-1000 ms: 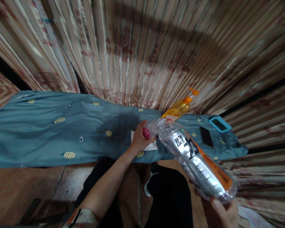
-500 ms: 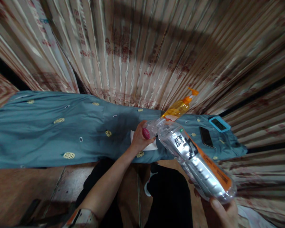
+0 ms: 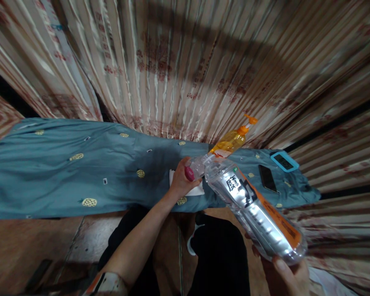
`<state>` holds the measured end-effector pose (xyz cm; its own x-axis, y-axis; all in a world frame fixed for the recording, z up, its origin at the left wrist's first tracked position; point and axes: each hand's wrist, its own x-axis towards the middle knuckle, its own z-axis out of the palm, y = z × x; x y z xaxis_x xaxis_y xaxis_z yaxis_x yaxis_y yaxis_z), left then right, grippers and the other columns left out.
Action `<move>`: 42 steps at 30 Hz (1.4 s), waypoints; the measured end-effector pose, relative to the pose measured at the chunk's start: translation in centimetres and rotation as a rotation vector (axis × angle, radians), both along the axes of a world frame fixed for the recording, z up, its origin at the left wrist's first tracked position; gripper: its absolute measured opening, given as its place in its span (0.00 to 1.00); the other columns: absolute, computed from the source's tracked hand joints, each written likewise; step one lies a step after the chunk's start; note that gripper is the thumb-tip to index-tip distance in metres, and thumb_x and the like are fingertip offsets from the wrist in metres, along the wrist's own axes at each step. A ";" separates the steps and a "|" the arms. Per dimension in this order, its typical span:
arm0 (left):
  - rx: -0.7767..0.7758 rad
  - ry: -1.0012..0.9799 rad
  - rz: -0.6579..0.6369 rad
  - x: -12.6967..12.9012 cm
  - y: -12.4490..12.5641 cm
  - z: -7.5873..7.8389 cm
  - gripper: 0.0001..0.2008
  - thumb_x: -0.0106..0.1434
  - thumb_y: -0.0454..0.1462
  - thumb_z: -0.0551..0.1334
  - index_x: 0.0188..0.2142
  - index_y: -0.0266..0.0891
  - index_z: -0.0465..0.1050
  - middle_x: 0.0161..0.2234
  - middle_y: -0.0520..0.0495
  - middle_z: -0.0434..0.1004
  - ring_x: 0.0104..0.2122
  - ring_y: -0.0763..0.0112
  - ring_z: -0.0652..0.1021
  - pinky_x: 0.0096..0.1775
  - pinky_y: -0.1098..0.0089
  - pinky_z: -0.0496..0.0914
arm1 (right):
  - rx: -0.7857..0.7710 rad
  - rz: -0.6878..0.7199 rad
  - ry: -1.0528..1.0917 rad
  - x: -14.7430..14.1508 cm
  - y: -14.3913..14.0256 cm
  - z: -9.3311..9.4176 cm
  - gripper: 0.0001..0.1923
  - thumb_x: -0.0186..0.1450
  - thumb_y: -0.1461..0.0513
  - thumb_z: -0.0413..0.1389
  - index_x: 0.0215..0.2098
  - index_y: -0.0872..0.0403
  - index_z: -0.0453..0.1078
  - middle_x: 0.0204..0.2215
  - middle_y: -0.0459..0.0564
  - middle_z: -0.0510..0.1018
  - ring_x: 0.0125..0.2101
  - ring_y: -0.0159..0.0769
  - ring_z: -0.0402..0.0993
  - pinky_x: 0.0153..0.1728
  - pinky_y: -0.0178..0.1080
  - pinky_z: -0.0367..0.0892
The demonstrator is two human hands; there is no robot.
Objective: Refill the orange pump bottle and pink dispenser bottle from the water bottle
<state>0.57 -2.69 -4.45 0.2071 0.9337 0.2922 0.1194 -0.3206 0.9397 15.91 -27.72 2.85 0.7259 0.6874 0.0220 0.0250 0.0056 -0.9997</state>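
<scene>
My left hand (image 3: 181, 181) is closed around a small clear bottle (image 3: 198, 166) with a pink patch, over the cloth. My right hand (image 3: 285, 273) grips the base of a large clear plastic bottle (image 3: 255, 209) with a silver and orange label. That large bottle lies tilted, its neck end up and to the left. Its mouth meets the small bottle's mouth, or comes very close; I cannot tell which. White paper or cloth (image 3: 197, 190) lies under my left hand, partly hidden by it. Behind the bottles stands a pump bottle (image 3: 231, 140) of orange-yellow liquid.
A dark phone (image 3: 268, 178) and a light-blue framed digital display (image 3: 285, 161) lie at the right end of the narrow table. Teal cloth with a pineapple print (image 3: 55, 172) covers it. Patterned curtains (image 3: 172, 74) hang close behind and on the right.
</scene>
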 end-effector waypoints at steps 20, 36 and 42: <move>0.001 0.001 0.005 0.1 0.1 -0.3 0.38 0.45 0.35 0.74 0.55 0.41 0.62 0.52 0.42 0.74 0.52 0.54 0.77 0.56 0.52 0.71 | 0.019 -0.129 0.129 -0.7 0.4 -0.1 0.41 0.47 0.49 0.72 0.57 0.51 0.70 0.45 0.54 0.81 0.29 0.36 0.76 0.31 0.39 0.70; -0.046 0.003 0.001 -0.1 0.2 -0.7 0.40 0.46 0.37 0.74 0.58 0.42 0.61 0.54 0.40 0.74 0.56 0.51 0.76 0.60 0.49 0.68 | 0.023 -0.082 0.180 0.4 -0.5 -2.4 0.37 0.51 0.50 0.70 0.56 0.50 0.67 0.39 0.54 0.82 0.32 0.44 0.80 0.33 0.43 0.73; -0.036 0.006 0.023 0.0 0.2 -0.8 0.40 0.46 0.37 0.73 0.57 0.41 0.61 0.55 0.41 0.73 0.55 0.53 0.76 0.59 0.52 0.69 | 0.014 -0.086 0.191 -0.9 0.1 -1.7 0.41 0.48 0.43 0.71 0.54 0.51 0.67 0.34 0.54 0.83 0.32 0.45 0.81 0.30 0.39 0.71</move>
